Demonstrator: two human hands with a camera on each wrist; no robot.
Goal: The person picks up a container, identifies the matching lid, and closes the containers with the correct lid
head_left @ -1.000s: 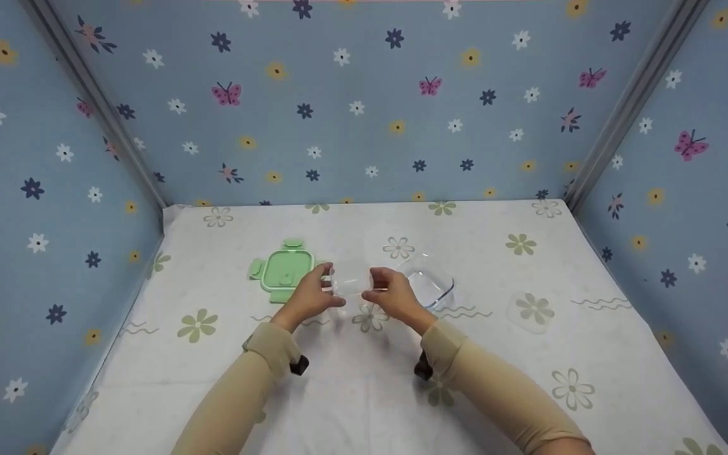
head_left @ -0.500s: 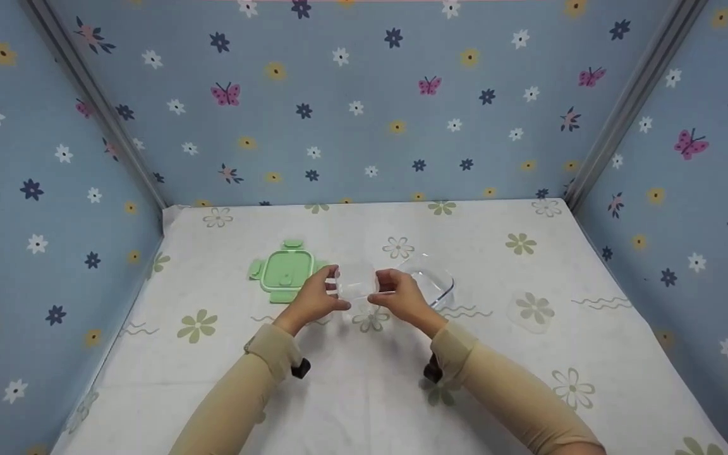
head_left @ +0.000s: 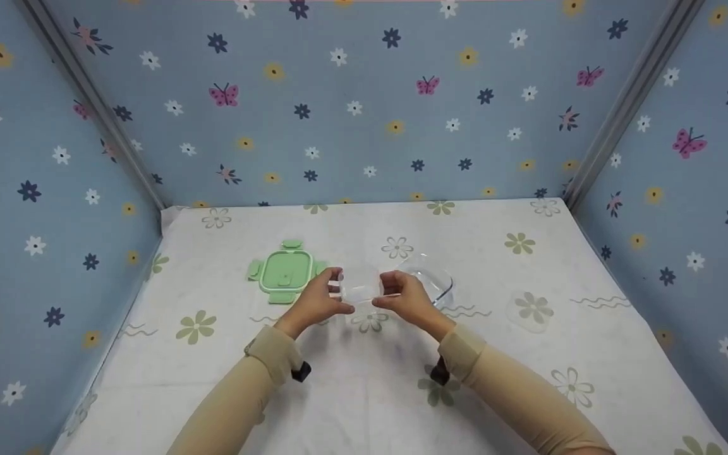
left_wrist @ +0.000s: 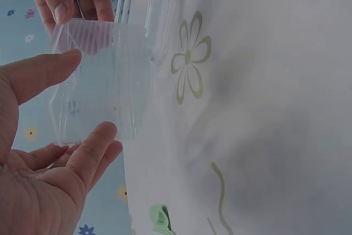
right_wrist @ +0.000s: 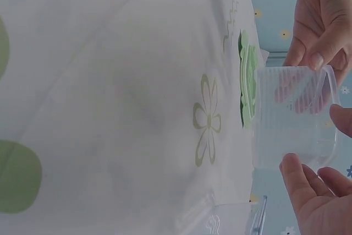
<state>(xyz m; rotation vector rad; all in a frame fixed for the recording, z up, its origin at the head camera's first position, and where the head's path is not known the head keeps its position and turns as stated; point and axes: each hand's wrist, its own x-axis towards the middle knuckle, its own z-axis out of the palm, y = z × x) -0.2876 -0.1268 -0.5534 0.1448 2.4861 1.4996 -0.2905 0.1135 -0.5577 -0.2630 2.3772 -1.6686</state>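
A small translucent plastic container [head_left: 361, 284] is held above the table between both hands. My left hand [head_left: 315, 302] grips its left side, thumb and fingers spread over the wall in the left wrist view. From the opposite side my right hand [head_left: 409, 299] holds it, with the thumb near the rim. Ribbed lines run across the container's wall [right_wrist: 294, 119] in the right wrist view. Just behind my right hand stands a clear glass container [head_left: 430, 278], partly covered by it. Near my left hand lies a green lid [head_left: 286, 272] with side flaps spread outward.
A thin, clear flat lid [head_left: 531, 313] lies on the white flowered tablecloth [head_left: 364, 392] to the right. Blue patterned walls [head_left: 364, 126] enclose the table at the back and both sides.
Both hands have shifted slightly to the right together with the plastic container, and its visible face has turned a little. The glass container and green lid stay where they were.
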